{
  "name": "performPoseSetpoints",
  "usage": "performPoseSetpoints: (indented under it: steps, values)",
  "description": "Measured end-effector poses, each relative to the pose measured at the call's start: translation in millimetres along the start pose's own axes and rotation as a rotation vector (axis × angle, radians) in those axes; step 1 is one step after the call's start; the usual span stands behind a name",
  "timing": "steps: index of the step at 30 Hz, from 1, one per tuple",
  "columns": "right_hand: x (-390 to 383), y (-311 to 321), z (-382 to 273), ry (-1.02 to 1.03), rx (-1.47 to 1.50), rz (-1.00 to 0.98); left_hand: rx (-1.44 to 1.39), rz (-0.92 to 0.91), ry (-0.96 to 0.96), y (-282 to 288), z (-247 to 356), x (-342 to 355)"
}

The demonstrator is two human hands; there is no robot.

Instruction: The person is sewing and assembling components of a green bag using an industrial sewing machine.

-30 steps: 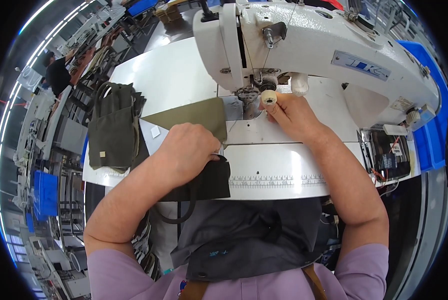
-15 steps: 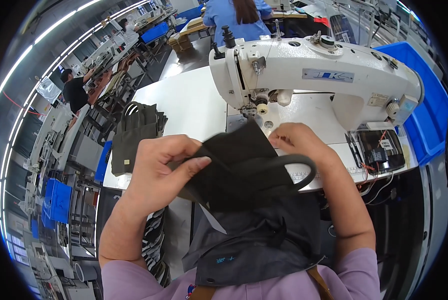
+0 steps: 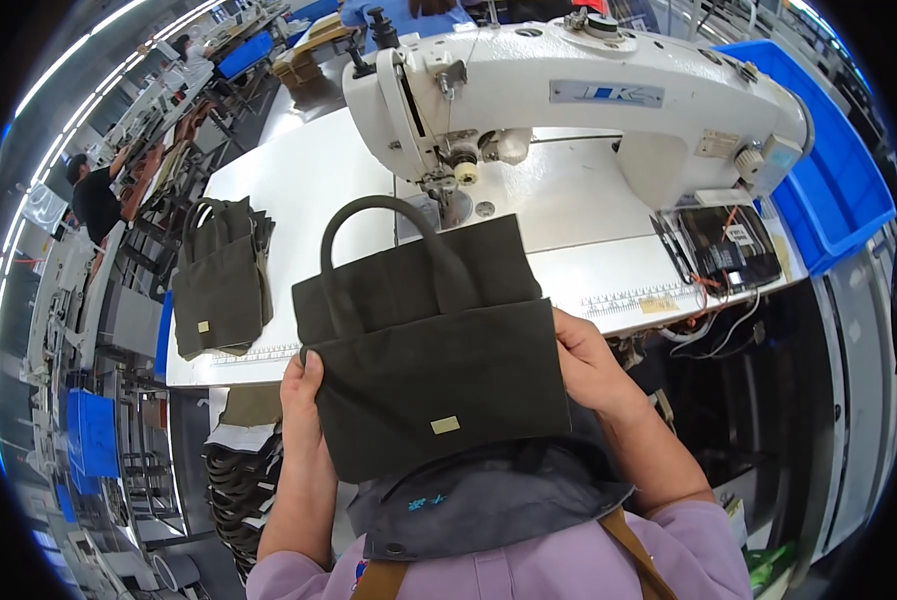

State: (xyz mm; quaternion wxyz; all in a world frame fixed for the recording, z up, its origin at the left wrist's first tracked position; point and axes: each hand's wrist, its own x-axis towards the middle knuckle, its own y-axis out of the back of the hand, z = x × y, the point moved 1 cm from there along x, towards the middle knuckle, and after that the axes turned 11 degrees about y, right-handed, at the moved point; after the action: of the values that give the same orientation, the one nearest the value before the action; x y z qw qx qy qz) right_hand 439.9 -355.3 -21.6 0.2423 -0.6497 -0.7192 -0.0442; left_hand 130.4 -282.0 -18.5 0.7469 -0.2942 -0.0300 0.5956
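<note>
A dark olive fabric bag panel (image 3: pixel 448 370), with a looped handle standing up and a small gold tag low on its front, is held upright at the table's front edge. My left hand (image 3: pixel 304 382) grips its left edge, thumb on the front. My right hand (image 3: pixel 580 360) grips the right side, fingers mostly hidden behind it. Beyond it stands a white industrial sewing machine (image 3: pixel 528 75), its needle area partly visible above the handle. A stack of similar dark panels (image 3: pixel 218 295) with handles lies on the white tabletop (image 3: pixel 308 170) to the left.
A blue tub (image 3: pixel 828 200) sits at the right of the machine. A black tray with tools and wires (image 3: pixel 723 245) is at the table's right. Dark fabric pieces (image 3: pixel 238 480) hang below at left. Co-workers (image 3: pixel 93 200) work along benches at left, another (image 3: pixel 388 15) behind the machine.
My hands have moved from the machine and tabletop down toward my body, turning the fabric piece around and upright, gold tag and handle now showing. My right hand now grips its side.
</note>
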Motion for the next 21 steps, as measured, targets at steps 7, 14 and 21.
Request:
performPoseSetpoints:
  steps: [7, 14, 21]
  values:
    - [16.0, -22.0, 6.1, -0.051, 0.199, 0.117, -0.178, -0.183, -0.098, 43.0, -29.6, -18.2]
    - [22.6, -27.4, -7.0, 0.015, 0.030, 0.013, -0.016, -0.237, 0.015, 74.4, -40.2, -10.6]
    - [59.5, -47.8, -13.0, 0.189, -0.573, -0.110, 1.086, 0.329, -0.441, 24.3, 35.7, -64.5]
